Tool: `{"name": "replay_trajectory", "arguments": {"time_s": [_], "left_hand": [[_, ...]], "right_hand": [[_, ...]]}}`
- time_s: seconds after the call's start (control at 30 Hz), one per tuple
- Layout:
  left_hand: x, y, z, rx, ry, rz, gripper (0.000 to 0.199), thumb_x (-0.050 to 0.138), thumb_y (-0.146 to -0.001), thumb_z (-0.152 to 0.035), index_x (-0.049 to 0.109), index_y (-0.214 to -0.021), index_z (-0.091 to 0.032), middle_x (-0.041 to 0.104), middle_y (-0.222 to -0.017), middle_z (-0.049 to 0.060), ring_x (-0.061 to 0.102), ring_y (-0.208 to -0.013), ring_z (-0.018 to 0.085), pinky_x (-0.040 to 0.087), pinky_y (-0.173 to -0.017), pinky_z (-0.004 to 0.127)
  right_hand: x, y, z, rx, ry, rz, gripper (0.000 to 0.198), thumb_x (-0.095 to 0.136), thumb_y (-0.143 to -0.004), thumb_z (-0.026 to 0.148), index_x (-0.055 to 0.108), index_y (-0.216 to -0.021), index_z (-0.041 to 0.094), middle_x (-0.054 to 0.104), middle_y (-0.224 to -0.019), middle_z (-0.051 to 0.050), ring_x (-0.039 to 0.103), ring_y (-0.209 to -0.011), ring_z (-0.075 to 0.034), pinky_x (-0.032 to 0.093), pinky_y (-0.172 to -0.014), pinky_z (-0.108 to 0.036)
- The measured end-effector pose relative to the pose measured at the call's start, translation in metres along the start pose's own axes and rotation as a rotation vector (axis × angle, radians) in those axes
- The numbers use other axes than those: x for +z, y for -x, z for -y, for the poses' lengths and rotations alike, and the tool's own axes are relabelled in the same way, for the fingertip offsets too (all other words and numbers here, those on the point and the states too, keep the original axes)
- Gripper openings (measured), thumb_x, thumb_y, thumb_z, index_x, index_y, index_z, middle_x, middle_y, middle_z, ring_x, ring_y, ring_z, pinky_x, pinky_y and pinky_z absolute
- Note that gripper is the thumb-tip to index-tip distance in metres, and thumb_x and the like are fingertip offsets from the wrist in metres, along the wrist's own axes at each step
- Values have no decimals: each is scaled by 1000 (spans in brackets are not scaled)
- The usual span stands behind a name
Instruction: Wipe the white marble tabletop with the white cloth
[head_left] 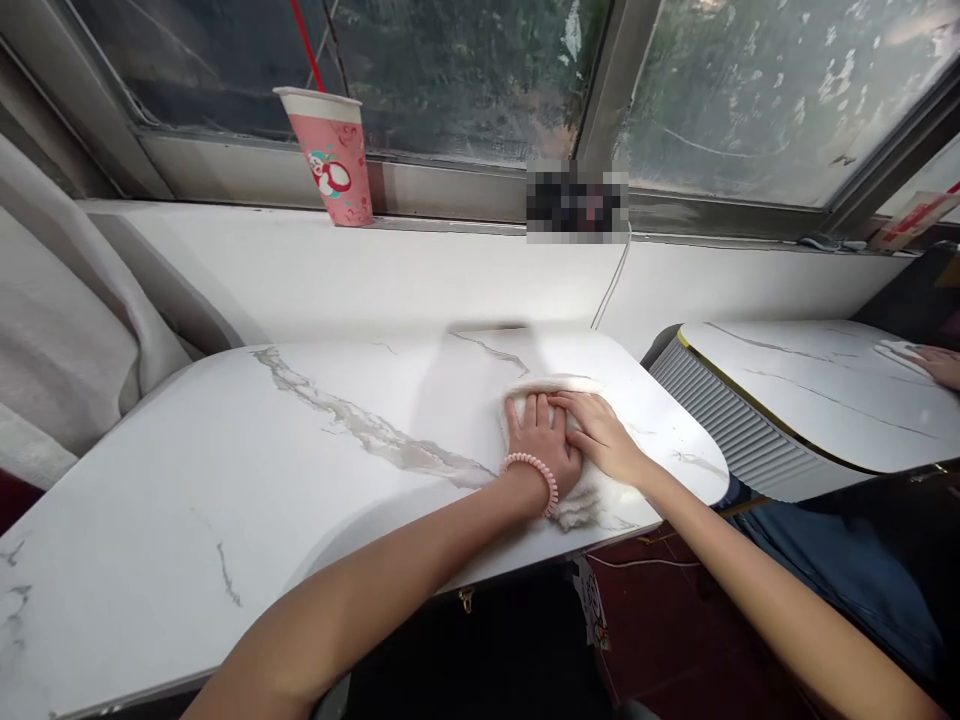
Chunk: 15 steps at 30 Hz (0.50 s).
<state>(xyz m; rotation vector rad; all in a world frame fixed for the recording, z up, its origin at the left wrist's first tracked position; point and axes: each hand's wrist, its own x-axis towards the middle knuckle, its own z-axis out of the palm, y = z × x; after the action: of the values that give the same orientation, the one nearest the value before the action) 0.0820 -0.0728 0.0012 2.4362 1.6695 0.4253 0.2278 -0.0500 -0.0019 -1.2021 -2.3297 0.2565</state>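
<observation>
A white cloth (581,508) lies bunched on the right part of a white marble-patterned tabletop (225,480). Flat on top of the cloth rests my left hand (541,440), its fingers spread and pointing away from me, a pink coiled band around the wrist. My right hand (606,435) also lies on the cloth, fingers stretched out to the left. Its fingertips reach to my left hand and partly overlap it. Under both palms the cloth is hidden.
A pink paper cup (337,165) with a red straw stands on the window sill. A pixelated dark item (577,200) sits beside it, near a thin cable (613,275). Grey curtain (67,290) hangs left. On a second table (795,380), another person's hand (941,365) touches a cloth.
</observation>
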Motion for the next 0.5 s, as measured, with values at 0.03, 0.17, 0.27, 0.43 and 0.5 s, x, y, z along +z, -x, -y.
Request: {"name": "replay_trajectory", "arguments": {"time_s": [0.03, 0.17, 0.27, 0.43, 0.5], "left_hand": [[-1, 7, -1, -1, 6, 5, 62, 30, -93, -35, 37, -147, -5, 32, -155, 20, 24, -146, 33, 8, -118, 61], [-8, 33, -3, 10, 25, 46, 62, 29, -94, -36, 35, -148, -6, 30, -157, 19, 21, -147, 34, 7, -118, 62], [-12, 45, 1, 38, 36, 83, 62, 30, -94, -37, 34, -148, -7, 27, -158, 19, 19, -147, 34, 5, -118, 62], [-13, 47, 13, 85, 67, 91, 63, 30, -95, -40, 32, -149, -7, 25, -158, 19, 17, -148, 33, 4, -119, 62], [-13, 43, 20, 103, 64, 84, 63, 31, -95, -41, 33, -148, -8, 26, -158, 19, 18, -147, 33, 4, -119, 62]], "right_hand": [[0, 5, 6, 3, 0, 11, 46, 41, -87, 26, 52, -132, 23, 54, -138, -10, 45, -129, -30, 30, -109, -56], [-1, 21, 30, 24, -14, 24, 43, 39, -89, 28, 50, -131, 26, 53, -139, -9, 45, -129, -31, 27, -110, -58], [0, 27, 44, 46, -33, 22, 43, 40, -89, 28, 49, -131, 29, 53, -137, -7, 44, -128, -31, 28, -108, -58], [5, 24, 53, 70, -51, 1, 43, 42, -86, 29, 51, -128, 27, 54, -135, -8, 46, -125, -33, 33, -103, -56], [8, 19, 53, 66, -53, -16, 44, 43, -84, 28, 50, -127, 27, 55, -134, -8, 47, -124, -33, 33, -103, -55]]}}
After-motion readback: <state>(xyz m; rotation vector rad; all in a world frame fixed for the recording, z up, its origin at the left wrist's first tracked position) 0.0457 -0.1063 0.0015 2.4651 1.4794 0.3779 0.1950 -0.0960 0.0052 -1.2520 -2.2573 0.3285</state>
